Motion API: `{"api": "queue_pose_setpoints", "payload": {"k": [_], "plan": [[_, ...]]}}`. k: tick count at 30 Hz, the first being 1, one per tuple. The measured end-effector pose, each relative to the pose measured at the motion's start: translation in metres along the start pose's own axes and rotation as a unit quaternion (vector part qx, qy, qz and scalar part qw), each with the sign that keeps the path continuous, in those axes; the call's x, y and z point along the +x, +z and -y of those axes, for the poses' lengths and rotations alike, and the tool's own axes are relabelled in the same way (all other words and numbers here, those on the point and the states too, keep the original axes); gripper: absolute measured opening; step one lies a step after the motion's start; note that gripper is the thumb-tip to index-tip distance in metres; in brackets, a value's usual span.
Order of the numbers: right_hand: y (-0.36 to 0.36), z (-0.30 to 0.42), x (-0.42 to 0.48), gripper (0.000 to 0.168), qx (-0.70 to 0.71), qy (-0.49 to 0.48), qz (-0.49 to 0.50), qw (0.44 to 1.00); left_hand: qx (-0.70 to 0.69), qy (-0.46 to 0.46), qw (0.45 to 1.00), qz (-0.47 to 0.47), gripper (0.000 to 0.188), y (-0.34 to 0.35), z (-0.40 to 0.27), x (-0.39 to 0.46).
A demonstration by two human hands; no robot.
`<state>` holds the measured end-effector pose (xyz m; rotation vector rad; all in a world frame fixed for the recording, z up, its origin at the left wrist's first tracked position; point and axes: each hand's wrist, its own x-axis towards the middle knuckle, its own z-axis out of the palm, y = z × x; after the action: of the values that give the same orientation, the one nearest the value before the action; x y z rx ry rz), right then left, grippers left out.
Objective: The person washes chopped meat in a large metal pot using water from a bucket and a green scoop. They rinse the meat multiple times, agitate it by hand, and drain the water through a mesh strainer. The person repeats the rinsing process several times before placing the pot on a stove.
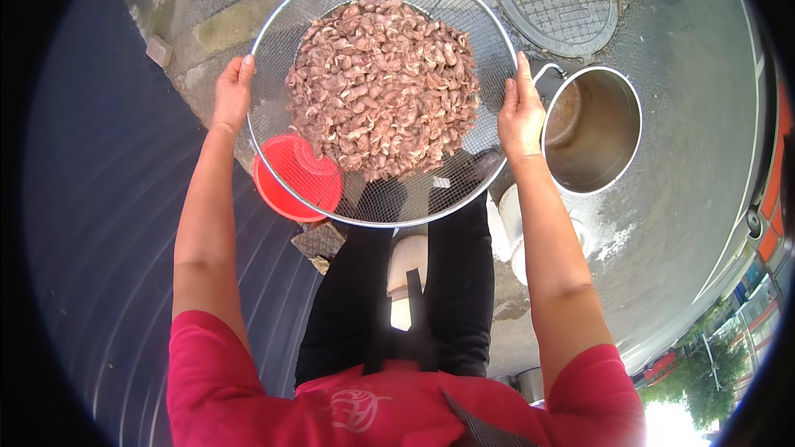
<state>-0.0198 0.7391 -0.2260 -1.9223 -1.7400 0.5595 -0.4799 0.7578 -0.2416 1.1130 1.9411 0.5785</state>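
Note:
A large round wire-mesh sieve (271,90) with a metal rim is held out in front of me above the pavement. Heaped in its middle are many small pinkish-brown pieces of meat (385,87), which look like poultry gizzards. My left hand (232,94) grips the rim on the left side, thumb uppermost. On the opposite side my right hand (520,113) has hold of the rim. Below the sieve's lower left edge a red plastic basin (273,194) shows, partly seen through the mesh. Just right of my right hand is a tall metal pot (605,136), wet and brownish inside.
A dark corrugated sheet (124,211) runs along the left. A round manhole cover (559,0) lies in the pavement at upper right. White containers (518,264) stand behind my right forearm. A block (318,239) sits below the basin. Vehicles and a tree (714,372) appear at far right.

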Motion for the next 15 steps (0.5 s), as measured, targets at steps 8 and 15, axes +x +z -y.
{"api": "queue_pose_setpoints", "payload": {"k": [8, 15], "plan": [[0.001, 0.016, 0.003, 0.048, 0.004, 0.046, 0.011, 0.999, 0.027, 0.050, 0.996, 0.073, 0.022, 0.003, 0.003, 0.017], [0.009, 0.014, -0.015, 0.046, -0.001, 0.251, 0.109, 0.962, -0.072, 0.165, 0.958, 0.223, 0.040, 0.035, 0.009, 0.093]]}}
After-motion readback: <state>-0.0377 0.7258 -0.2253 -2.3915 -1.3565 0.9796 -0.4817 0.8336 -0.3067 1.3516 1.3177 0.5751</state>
